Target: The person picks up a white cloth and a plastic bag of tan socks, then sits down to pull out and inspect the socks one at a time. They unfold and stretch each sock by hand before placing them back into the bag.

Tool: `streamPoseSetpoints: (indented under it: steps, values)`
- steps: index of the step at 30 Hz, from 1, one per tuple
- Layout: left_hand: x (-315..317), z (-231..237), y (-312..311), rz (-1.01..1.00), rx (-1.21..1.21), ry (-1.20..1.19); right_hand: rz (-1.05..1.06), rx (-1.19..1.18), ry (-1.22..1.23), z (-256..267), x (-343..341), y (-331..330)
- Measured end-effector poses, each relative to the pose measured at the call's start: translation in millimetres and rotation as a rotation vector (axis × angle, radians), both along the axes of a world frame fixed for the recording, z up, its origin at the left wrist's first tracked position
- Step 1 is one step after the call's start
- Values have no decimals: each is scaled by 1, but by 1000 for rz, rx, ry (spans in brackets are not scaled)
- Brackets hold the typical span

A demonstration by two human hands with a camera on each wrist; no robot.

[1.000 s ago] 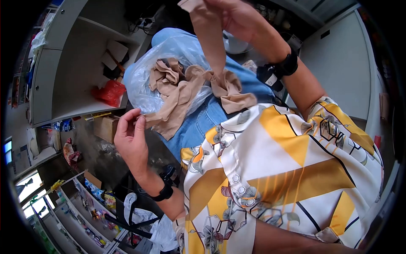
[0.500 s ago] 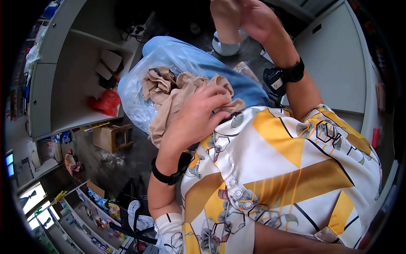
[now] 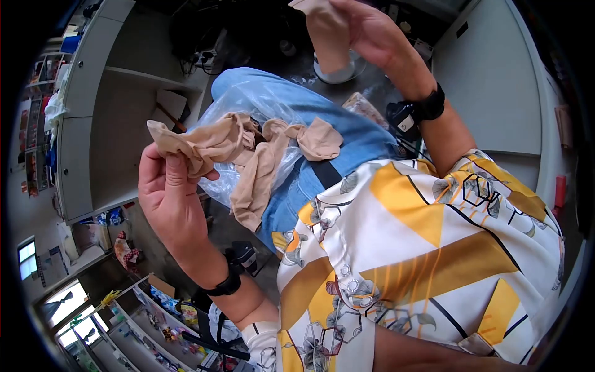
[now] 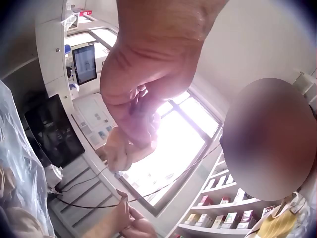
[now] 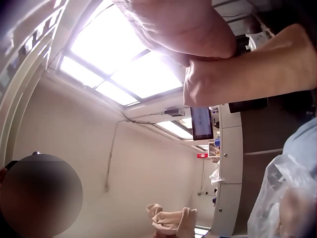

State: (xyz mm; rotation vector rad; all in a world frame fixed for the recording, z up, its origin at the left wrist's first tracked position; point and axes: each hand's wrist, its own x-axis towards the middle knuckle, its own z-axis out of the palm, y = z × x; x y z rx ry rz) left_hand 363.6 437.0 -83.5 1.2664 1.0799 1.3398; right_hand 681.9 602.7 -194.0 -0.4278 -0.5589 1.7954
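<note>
My left hand, out to the left of the lap, pinches one end of a beige stocking between thumb and fingers. That stocking trails to the right over a heap of the same stockings. My right hand, raised at the top, grips another beige stocking, which hangs from its fingers; the right wrist view shows this stocking stretched out as a smooth tube. Under the heap, a clear plastic bag lies on the jeans. One more crumpled stocking rests on the thigh.
A grey open-fronted cabinet stands to the left. Beyond the knees, a round white base is on the dark floor. Shelves of small goods fill the lower left. A white cabinet panel is on the right.
My left hand passes from the left to the heap on the lap, then returns left with a stocking lifted. My right hand stays raised, still holding up a stocking.
</note>
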Motion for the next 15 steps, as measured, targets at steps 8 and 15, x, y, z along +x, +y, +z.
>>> streamPoseSetpoints:
  steps: [8,15]
  values:
    - [50,-38,-1,-352,29,398,19,29,-139,-21,5,3]
    - [36,-69,-30,-370,-115,866,-12,5,-141,-20,4,-5]
